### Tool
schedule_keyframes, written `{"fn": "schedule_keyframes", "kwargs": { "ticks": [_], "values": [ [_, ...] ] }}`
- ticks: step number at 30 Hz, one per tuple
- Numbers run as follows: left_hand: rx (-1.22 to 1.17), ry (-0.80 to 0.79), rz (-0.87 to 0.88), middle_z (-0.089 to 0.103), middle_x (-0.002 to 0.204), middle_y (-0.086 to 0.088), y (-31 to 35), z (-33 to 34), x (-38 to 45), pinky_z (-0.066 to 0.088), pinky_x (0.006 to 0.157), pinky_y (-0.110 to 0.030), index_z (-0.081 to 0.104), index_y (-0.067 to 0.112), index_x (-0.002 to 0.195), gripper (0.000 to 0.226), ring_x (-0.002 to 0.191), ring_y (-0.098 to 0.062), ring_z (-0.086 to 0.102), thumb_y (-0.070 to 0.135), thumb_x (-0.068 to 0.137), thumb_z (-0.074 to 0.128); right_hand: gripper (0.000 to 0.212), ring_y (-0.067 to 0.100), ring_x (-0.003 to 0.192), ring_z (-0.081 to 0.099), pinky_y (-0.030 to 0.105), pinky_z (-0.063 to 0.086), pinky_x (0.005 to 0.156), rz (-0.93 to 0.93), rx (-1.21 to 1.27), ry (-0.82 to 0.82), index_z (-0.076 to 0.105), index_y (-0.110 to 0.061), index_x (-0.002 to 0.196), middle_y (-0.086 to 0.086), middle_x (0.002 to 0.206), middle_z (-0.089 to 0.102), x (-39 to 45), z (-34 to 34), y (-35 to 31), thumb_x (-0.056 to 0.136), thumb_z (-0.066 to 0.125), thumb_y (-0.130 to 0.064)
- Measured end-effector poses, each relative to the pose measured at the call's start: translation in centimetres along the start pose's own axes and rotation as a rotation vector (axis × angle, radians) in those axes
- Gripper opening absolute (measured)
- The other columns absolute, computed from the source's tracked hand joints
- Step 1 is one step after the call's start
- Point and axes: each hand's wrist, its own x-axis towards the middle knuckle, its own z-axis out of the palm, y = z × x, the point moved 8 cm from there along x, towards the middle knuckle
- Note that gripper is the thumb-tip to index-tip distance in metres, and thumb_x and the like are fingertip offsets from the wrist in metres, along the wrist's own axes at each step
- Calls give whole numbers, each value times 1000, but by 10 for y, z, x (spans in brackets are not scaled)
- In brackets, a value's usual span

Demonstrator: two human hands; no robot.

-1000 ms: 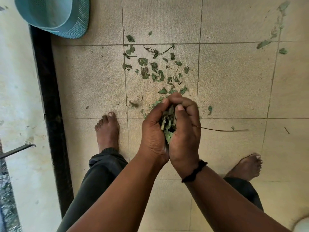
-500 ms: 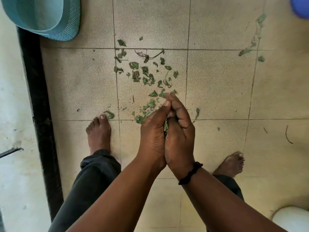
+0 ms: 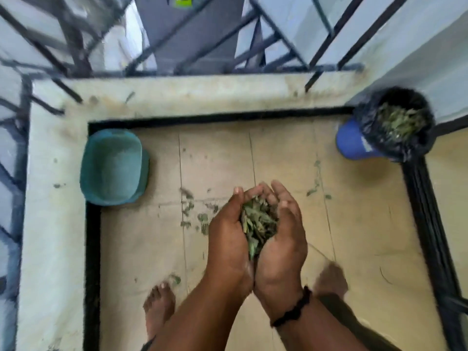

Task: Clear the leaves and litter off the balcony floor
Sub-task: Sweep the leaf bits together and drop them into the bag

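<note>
Obs.: person stands barefoot on the balcony floor (image 3: pixel 367 224), both hands raised and pressed together edge to edge as a cup. Left hand (image 3: pixel 229 239) and right hand (image 3: pixel 283 239) have fingers curled upward around a heap of green leaves (image 3: pixel 258 221); each grip is closed about that shared load, thumbs at the rim.

Location of task items: the main handful sits in the cupped hands. Loose leaf scraps (image 3: pixel 195 214) lie on the tiles just left of the hands; a few more scraps (image 3: pixel 315 188) lie to the upper right. A blue bin (image 3: pixel 354 145) lined with a black bag (image 3: pixel 369 117) stands in the far right corner, well apart from the hands, with green leaves already inside. A teal basin (image 3: pixel 114 168) stands at the left wall, holding no leaves that I can see. Railing (image 3: pixel 228 34) above; frame is motion-blurred there.

Judgement: step in hand is the carry to the bin.

Risks:
- Heap stands proud of the palms; a jolt or a breeze through the railing could spill leaves back onto the floor.
- A gap at the heels of the hands would let small bits sift out.
- Bag mouth is narrow; tipping from the side could miss it.
- Bare feet may tread scraps into the tiles.
</note>
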Motion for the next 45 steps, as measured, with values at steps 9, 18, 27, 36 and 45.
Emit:
{"fn": "schedule_keyframes", "kwargs": {
  "ticks": [9, 18, 27, 36, 45],
  "values": [
    [283, 298, -31, 76, 97, -8, -87, 68, 176, 51, 91, -36, 77, 13, 92, 23, 96, -24, 71, 25, 97, 59, 25, 10, 71, 72, 18, 55, 62, 274, -17, 206, 68, -6, 99, 0, 79, 75, 193, -91, -22, 102, 43, -3],
    [602, 11, -47, 74, 91, -9, -218, 334, 347, 55, 75, -29, 72, 8, 91, 21, 81, -20, 68, 18, 98, 56, 21, 22, 88, 68, 27, 56, 77, 25, 43, 445, 70, -5, 97, 8, 95, 71, 430, -238, -201, 97, 49, -10],
    [743, -183, -183, 52, 144, -13, -226, 387, 434, 47, 99, -47, 44, 18, 147, 85, 127, -32, 53, 77, 92, 18, 61, 23, 93, 56, 37, 44, 92, 183, -222, 537, 52, -13, 133, -1, 99, 59, 527, -315, -218, 88, 53, -55],
    [739, 32, -20, 60, 135, -2, -142, 197, 339, 42, 102, -33, 54, 18, 135, 62, 126, -21, 54, 60, 101, 23, 10, -12, 82, 51, 5, 40, 72, -327, -669, 334, 53, -20, 104, -16, 95, 55, 375, -275, -158, 98, 55, -13],
    [685, 342, -78, 70, 114, -1, -46, -51, 135, 45, 92, -35, 64, 21, 112, 55, 109, -18, 63, 59, 100, 24, 14, 15, 91, 61, 28, 50, 80, -50, -1000, 30, 59, -24, 96, -6, 97, 65, 217, -228, -27, 96, 56, -10]
  ]
}}
